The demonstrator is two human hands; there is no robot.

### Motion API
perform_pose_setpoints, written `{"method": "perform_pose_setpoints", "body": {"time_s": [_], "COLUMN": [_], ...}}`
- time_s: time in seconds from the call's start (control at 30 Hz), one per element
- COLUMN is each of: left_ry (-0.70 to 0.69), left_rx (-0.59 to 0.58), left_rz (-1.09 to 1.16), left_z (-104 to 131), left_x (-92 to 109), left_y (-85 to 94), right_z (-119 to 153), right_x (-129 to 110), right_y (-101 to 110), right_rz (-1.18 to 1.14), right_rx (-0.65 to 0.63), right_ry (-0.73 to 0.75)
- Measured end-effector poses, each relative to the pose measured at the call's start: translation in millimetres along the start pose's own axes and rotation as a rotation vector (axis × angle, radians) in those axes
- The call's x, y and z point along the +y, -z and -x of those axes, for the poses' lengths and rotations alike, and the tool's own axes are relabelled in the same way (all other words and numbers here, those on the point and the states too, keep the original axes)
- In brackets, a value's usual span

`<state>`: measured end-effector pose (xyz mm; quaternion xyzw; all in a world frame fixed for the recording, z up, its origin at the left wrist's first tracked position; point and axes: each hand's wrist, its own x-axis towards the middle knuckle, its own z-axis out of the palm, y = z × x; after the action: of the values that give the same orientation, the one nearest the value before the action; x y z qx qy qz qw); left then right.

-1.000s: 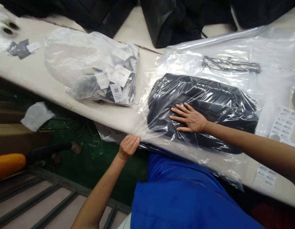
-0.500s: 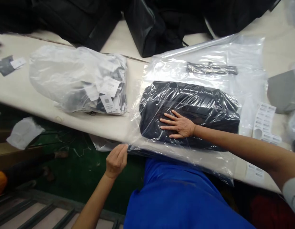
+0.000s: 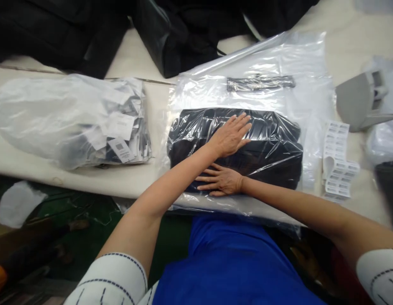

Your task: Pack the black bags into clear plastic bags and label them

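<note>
A black folded bag (image 3: 266, 156) lies inside a clear plastic bag (image 3: 196, 91) on the table before me. My left hand (image 3: 231, 135) rests on the wrapped bag's upper middle, palm down with fingers stretched out. Nearer to me, my right hand (image 3: 223, 181) is spread flat on the lower part of the same bundle. Neither hand grips anything. The plastic's near edge drapes over the table's front edge. Beneath the plastic's far part, a dark narrow strip (image 3: 261, 83) shows.
A plastic sack of printed tags (image 3: 120, 140) sits to the left. Barcode label sheets (image 3: 338, 161) and a grey tape dispenser (image 3: 358, 101) stand at the right. Several black bags (image 3: 177, 34) line the table's far side. White plastic (image 3: 18, 203) hangs at lower left.
My left hand has moved from the plastic's near left edge up onto the wrapped bag. My right hand stays flat on the bundle, now closer to its near edge. The view has shifted right.
</note>
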<state>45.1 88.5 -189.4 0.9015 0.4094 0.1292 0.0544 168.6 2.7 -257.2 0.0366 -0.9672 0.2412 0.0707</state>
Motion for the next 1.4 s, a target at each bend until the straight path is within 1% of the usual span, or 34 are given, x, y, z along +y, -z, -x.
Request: {"method": "perform_pose_setpoints", "body": {"time_s": [0.1, 0.17, 0.2, 0.23, 0.3, 0.4, 0.47, 0.53, 0.6, 0.67, 0.73, 0.8, 0.9, 1.03, 1.1, 1.17, 1.2, 1.23, 1.27, 1.3, 1.33, 1.37, 1.4], "left_ry": [-0.131, -0.258, -0.318, -0.374, -0.473, -0.632, -0.704, -0.707, -0.666, -0.655, -0.685, -0.709, -0.689, -0.668, -0.67, -0.67, -0.668, -0.667, -0.674, -0.685, -0.695, -0.7, -0.707], "left_rx": [-0.05, -0.062, -0.056, -0.048, -0.04, -0.115, -0.197, -0.264, -0.289, -0.297, -0.315, -0.339, -0.359, -0.366, -0.373, -0.385, -0.389, -0.388, -0.383, -0.375, -0.366, -0.36, -0.354], "left_rz": [0.067, 0.109, 0.127, 0.142, 0.159, 0.156, 0.138, 0.108, 0.079, 0.066, 0.06, 0.057, 0.046, 0.038, 0.037, 0.032, 0.027, 0.022, 0.02, 0.019, 0.019, 0.017, 0.017], "left_z": [-36.0, -50.9, -54.0, -53.8, -44.1, -17.2, -3.2, 0.1, -8.0, -22.9, -37.4, -46.5, -49.8, -48.4, -48.6, -49.2, -49.6, -49.8, -50.1, -50.3, -50.4, -50.6, -50.7], "left_x": [29.7, 53.9, 66.3, 78.3, 98.8, 116.8, 119.9, 118.1, 114.7, 112.5, 112.2, 112.9, 112.9, 110.8, 109.9, 109.1, 108.8, 108.6, 108.5, 108.5, 108.8, 109.2, 109.8], "left_y": [-24.3, -37.9, -43.8, -49.1, -59.0, -70.8, -74.0, -72.2, -66.9, -61.5, -59.3, -61.5, -69.7, -79.0, -81.3, -82.6, -83.0, -83.3, -83.4, -83.3, -82.9, -82.2, -81.2], "right_z": [3.2, 6.3, 7.9, 9.3, 10.8, 8.6, 5.3, 2.8, 3.0, 6.1, 10.7, 14.7, 17.4, 14.3, 13.3, 18.2, 24.7, 34.4, 47.7, 64.3, 83.6, 104.6, 126.2], "right_x": [-8.5, -14.8, -18.2, -21.7, -28.4, -34.9, -35.3, -33.6, -32.0, -32.9, -36.5, -40.6, -41.7, -36.3, -39.9, -53.3, -63.9, -76.5, -90.5, -104.8, -118.4, -130.5, -140.2], "right_y": [-14.4, -23.9, -28.4, -32.6, -41.0, -54.8, -64.1, -70.7, -72.2, -68.3, -61.4, -55.0, -50.9, -52.1, -50.8, -45.8, -42.1, -38.0, -33.8, -30.1, -27.4, -26.3, -27.0], "right_rz": [-0.012, -0.025, -0.027, -0.024, -0.009, 0.018, 0.04, 0.068, 0.101, 0.144, 0.198, 0.241, 0.244, 0.185, 0.155, 0.123, 0.098, 0.067, 0.037, 0.021, 0.022, 0.045, 0.09], "right_rx": [0.049, 0.091, 0.116, 0.144, 0.199, 0.282, 0.33, 0.353, 0.359, 0.375, 0.403, 0.423, 0.436, 0.461, 0.506, 0.602, 0.677, 0.769, 0.874, 0.983, 1.081, 1.157, 1.2], "right_ry": [-0.061, -0.098, -0.115, -0.138, -0.213, -0.376, -0.44, -0.414, -0.323, -0.275, -0.317, -0.378, -0.387, -0.389, -0.404, -0.456, -0.516, -0.608, -0.737, -0.904, -1.1, -1.314, -1.53]}}
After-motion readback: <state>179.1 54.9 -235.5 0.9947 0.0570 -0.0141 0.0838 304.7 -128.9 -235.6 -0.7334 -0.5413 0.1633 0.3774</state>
